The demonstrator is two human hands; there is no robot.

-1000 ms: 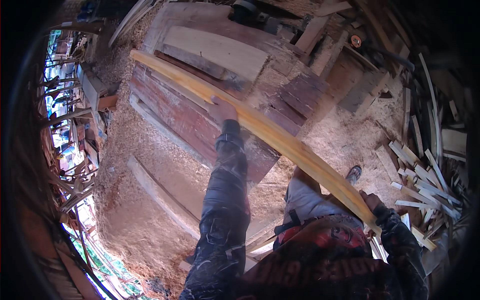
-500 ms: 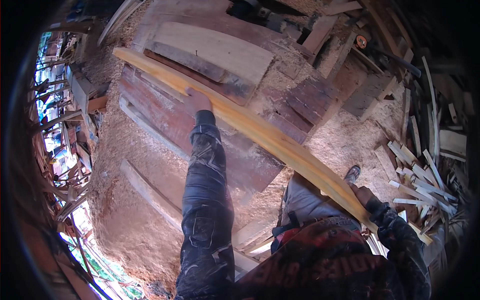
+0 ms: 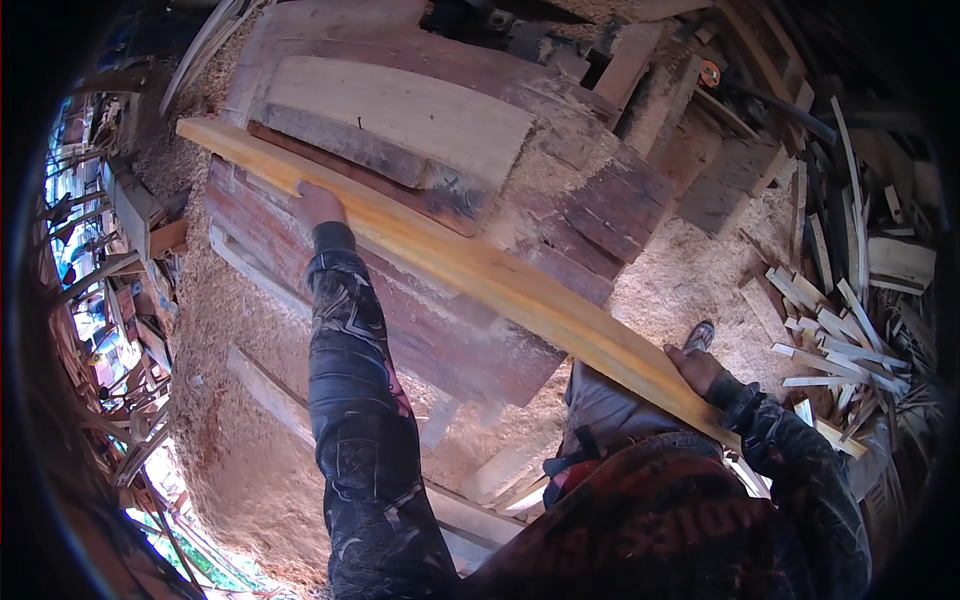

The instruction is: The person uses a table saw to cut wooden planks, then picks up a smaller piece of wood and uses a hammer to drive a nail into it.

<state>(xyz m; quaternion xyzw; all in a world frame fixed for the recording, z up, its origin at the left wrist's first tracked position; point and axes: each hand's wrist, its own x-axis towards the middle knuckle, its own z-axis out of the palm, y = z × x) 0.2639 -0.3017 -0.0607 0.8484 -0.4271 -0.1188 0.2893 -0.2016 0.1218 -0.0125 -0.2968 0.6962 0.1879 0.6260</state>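
Observation:
A long yellowish wooden plank point(image 3: 480, 275) slants from the upper left down to my right side, its near end beside my waist. My left hand point(image 3: 320, 206) grips the plank's near edge toward its far end, with the thumb on the top face and the other fingers hidden. Closer to my body, my right hand point(image 3: 698, 370) is closed round the other edge near the lower end. Under the plank's far part lies a worn reddish-brown wooden work surface point(image 3: 440, 345), dusted with sawdust. Just beyond the plank rests a broad pale board point(image 3: 400, 110) with a curved edge.
Sawdust point(image 3: 230, 450) covers the ground at left, where a loose timber strip point(image 3: 265, 390) lies. Several cut offcuts point(image 3: 845, 350) are heaped at right. A dark power tool point(image 3: 490, 20) sits at the far edge, and an orange-faced round object point(image 3: 710, 73) lies among scraps.
The plank's far end has swung left and slightly nearer. My left hand has moved left with it, while my right hand has shifted slightly left and up in the picture.

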